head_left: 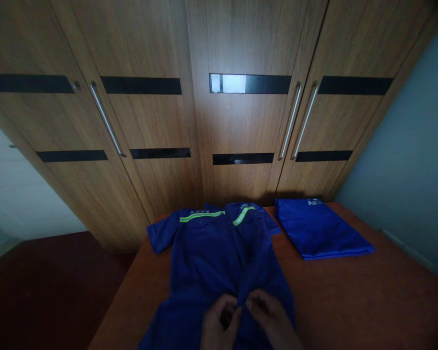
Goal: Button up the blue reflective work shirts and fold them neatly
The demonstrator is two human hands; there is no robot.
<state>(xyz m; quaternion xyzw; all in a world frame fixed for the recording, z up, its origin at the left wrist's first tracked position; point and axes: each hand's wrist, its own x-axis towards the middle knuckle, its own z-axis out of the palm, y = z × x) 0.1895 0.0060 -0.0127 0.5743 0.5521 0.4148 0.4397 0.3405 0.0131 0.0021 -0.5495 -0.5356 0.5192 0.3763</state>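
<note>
A dark blue short-sleeved work shirt [204, 262] lies front up on the table, its collar end toward the wardrobe. Yellow-green reflective strips cross its chest, and the upper front hangs apart. Low on the front opening, my left hand [221, 321] pinches the cloth edge with curled fingers. Close beside it on the right, my right hand [268, 313] pinches the other side of the opening, the fingertips of both hands nearly meeting. Whether a button sits between the fingers cannot be made out. The shirt's lower end runs out of view at the bottom.
A folded bright blue piece of cloth [323, 233] with white lettering lies to the right on the reddish-brown table [336, 296]. Behind stands a wooden wardrobe [237, 121] with metal handles, close to the table's far edge. Dark red floor [51, 287] shows at left.
</note>
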